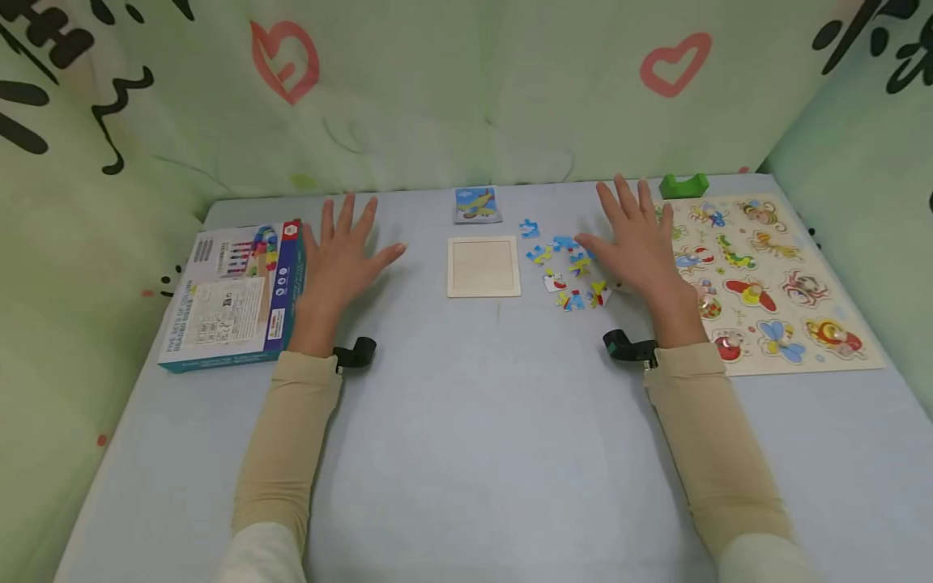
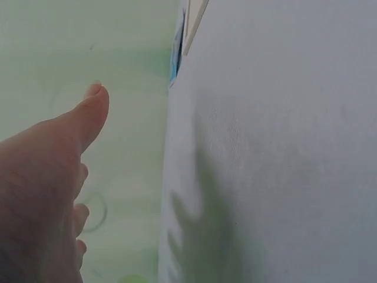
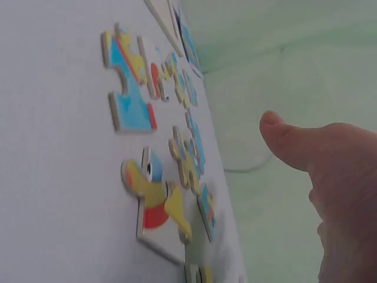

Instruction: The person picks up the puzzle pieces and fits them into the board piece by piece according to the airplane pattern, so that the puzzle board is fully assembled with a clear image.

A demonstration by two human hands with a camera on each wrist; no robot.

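My left hand [image 1: 338,263], fingers spread, hovers above the table beside a boxed toy set [image 1: 232,295]; its thumb [image 2: 88,118] shows in the left wrist view, touching nothing. With fingers likewise spread, my right hand [image 1: 641,243] is held over the table between loose jigsaw pieces [image 1: 573,300] and a wooden picture board [image 1: 790,320]. Those pieces lie scattered in blue, yellow, red and white; the right wrist view shows one blue piece [image 3: 134,111] close up. Left of them is a square wooden puzzle tray [image 1: 483,267], with a small picture card [image 1: 477,205] behind it.
A green notched block [image 1: 683,186] stands at the table's back right, behind the picture board. A pale green curtain [image 1: 466,97] with hearts and black marks encloses the back and both sides. Black wrist cameras [image 1: 628,346] are strapped at both cuffs.
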